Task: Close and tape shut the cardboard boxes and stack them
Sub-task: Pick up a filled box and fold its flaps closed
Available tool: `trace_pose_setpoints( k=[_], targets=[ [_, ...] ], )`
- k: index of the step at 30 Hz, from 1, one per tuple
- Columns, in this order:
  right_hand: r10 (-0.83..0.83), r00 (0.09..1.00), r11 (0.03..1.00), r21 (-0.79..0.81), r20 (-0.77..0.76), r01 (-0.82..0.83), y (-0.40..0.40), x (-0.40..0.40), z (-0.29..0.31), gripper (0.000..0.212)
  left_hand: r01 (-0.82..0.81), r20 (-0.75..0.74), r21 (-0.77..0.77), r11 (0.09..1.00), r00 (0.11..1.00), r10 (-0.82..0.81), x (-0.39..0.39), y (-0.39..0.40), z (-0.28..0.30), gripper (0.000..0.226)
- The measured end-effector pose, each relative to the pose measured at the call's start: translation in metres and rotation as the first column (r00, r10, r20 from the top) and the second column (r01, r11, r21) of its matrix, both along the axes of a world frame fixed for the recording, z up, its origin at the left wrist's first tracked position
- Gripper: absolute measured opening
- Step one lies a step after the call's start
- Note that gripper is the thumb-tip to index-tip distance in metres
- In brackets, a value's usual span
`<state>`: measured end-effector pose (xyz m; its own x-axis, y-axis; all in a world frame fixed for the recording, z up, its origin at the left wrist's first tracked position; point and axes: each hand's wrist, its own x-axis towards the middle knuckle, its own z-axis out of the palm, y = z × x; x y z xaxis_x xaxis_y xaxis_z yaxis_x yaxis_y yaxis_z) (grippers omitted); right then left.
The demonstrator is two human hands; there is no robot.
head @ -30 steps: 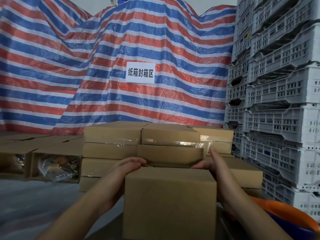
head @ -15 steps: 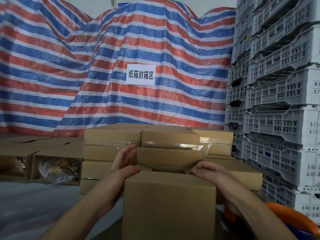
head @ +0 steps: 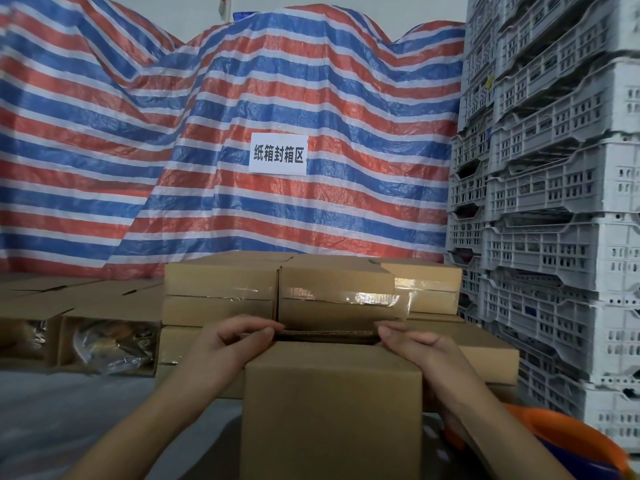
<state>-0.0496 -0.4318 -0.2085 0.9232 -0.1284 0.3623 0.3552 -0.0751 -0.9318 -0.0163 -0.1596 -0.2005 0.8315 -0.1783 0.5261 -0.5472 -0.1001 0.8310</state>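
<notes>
Behind, the taped stack (head: 277, 296) stands far from you; the box (head: 332, 403) sits near, centre. Your left hand (head: 230, 344) and right hand (head: 415, 348) pinch its far flap (head: 325, 332) at either end. Closing, I judge; next press flat, then tape.

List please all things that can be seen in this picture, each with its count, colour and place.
near box: one, brown, centre front, far top flap being folded
taped boxes: a stack, exact count unclear, brown with clear tape, behind the near box
open boxes: at least two, brown, left, plastic-wrapped contents showing
tarpaulin: one, red, blue and white stripes, background
sign: one, white with black characters, on the tarpaulin
crates: tall stacks, grey-white, right
basin: one, orange, bottom right, partly seen
left hand: on the flap's left end
right hand: on the flap's right end
</notes>
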Motion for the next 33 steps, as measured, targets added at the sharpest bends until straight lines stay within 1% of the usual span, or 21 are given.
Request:
trace_pose_setpoints(
  k=[2, 5, 8, 10, 13, 15, 17, 18, 19, 20, 21, 22, 23, 24, 26, 27, 28, 29, 30, 33],
  targets=[
    [-0.062, 0.992, 0.998, -0.001, 0.110, 0.062, 0.001, 0.000, 0.000, 0.040, -0.016, 0.032, 0.055, 0.998, 0.999, 0.014, -0.001, 0.002, 0.003, 0.026],
    [-0.139, 0.951, 0.988, -0.027, 0.278, 0.153, 0.002, -0.002, -0.002, 0.034, -0.045, 0.035, 0.068, 0.997, 0.998, 0.043, -0.002, 0.001, 0.004, 0.022],
    [-0.217, 0.902, 0.968, -0.037, 0.372, 0.248, 0.001, -0.003, -0.002, 0.021, -0.050, 0.008, 0.113, 0.992, 0.999, 0.050, -0.003, 0.001, 0.005, 0.018],
    [-0.181, 0.900, 0.972, -0.068, 0.396, 0.226, 0.000, -0.002, -0.003, 0.021, -0.059, -0.008, 0.133, 0.989, 0.998, 0.060, -0.003, 0.002, 0.006, 0.016],
    [-0.038, 0.944, 0.985, -0.147, 0.328, 0.091, 0.001, -0.002, -0.004, 0.033, -0.054, 0.010, 0.141, 0.988, 0.999, 0.053, -0.003, 0.004, 0.008, 0.016],
    [-0.009, 0.950, 0.982, -0.177, 0.312, 0.067, 0.001, 0.000, -0.004, 0.036, -0.025, 0.018, 0.200, 0.979, 1.000, 0.022, -0.003, 0.006, 0.009, 0.018],
    [-0.012, 0.945, 0.979, -0.190, 0.328, 0.078, 0.001, 0.001, -0.004, 0.032, -0.024, 0.046, 0.319, 0.947, 0.999, 0.010, -0.004, 0.010, 0.016, 0.021],
    [-0.012, 0.943, 0.980, -0.185, 0.332, 0.078, 0.001, 0.002, -0.003, 0.031, -0.047, 0.070, 0.414, 0.909, 0.997, 0.020, -0.005, 0.011, 0.022, 0.024],
    [-0.009, 0.943, 0.981, -0.180, 0.334, 0.073, 0.001, 0.002, -0.003, 0.029, -0.081, 0.097, 0.521, 0.850, 0.995, 0.035, -0.007, 0.011, 0.028, 0.032],
    [-0.002, 0.942, 0.982, -0.178, 0.337, 0.066, 0.001, 0.002, -0.004, 0.029, -0.115, 0.121, 0.617, 0.779, 0.991, 0.051, -0.010, 0.010, 0.036, 0.047],
    [0.004, 0.940, 0.983, -0.176, 0.341, 0.059, 0.001, 0.002, -0.004, 0.028, -0.147, 0.136, 0.679, 0.719, 0.988, 0.074, -0.014, 0.007, 0.043, 0.062],
    [0.009, 0.938, 0.983, -0.174, 0.347, 0.055, 0.001, 0.001, -0.004, 0.027, -0.177, 0.153, 0.713, 0.678, 0.984, 0.097, -0.018, 0.003, 0.050, 0.073],
    [0.011, 0.937, 0.984, -0.173, 0.350, 0.053, 0.000, 0.001, -0.004, 0.027, -0.207, 0.192, 0.737, 0.643, 0.977, 0.094, -0.022, -0.005, 0.054, 0.080],
    [0.014, 0.936, 0.983, -0.175, 0.353, 0.051, 0.000, 0.001, -0.004, 0.026, -0.221, 0.241, 0.761, 0.610, 0.969, 0.050, -0.026, -0.015, 0.057, 0.081],
    [0.026, 0.933, 0.983, -0.181, 0.359, 0.042, 0.000, 0.002, -0.005, 0.027, -0.207, 0.294, 0.824, 0.528, 0.952, -0.085, -0.032, -0.039, 0.055, 0.074],
    [0.032, 0.930, 0.983, -0.178, 0.365, 0.037, -0.001, 0.003, -0.005, 0.027, -0.197, 0.288, 0.864, 0.463, 0.948, -0.133, -0.033, -0.050, 0.051, 0.075],
    [0.038, 0.927, 0.985, -0.173, 0.372, 0.029, -0.001, 0.004, -0.005, 0.027, -0.191, 0.268, 0.903, 0.385, 0.950, -0.157, -0.032, -0.057, 0.046, 0.082],
    [0.044, 0.925, 0.986, -0.165, 0.378, 0.021, -0.002, 0.004, -0.006, 0.027, -0.182, 0.241, 0.932, 0.312, 0.957, -0.163, -0.032, -0.063, 0.042, 0.087],
    [0.046, 0.923, 0.987, -0.159, 0.381, 0.017, -0.002, 0.005, -0.006, 0.026, -0.170, 0.217, 0.949, 0.264, 0.964, -0.157, -0.031, -0.065, 0.039, 0.088],
    [0.041, 0.927, 0.984, -0.174, 0.372, 0.027, -0.001, 0.004, -0.006, 0.026, -0.146, 0.186, 0.956, 0.253, 0.972, -0.141, -0.028, -0.065, 0.035, 0.084]
  ],
)
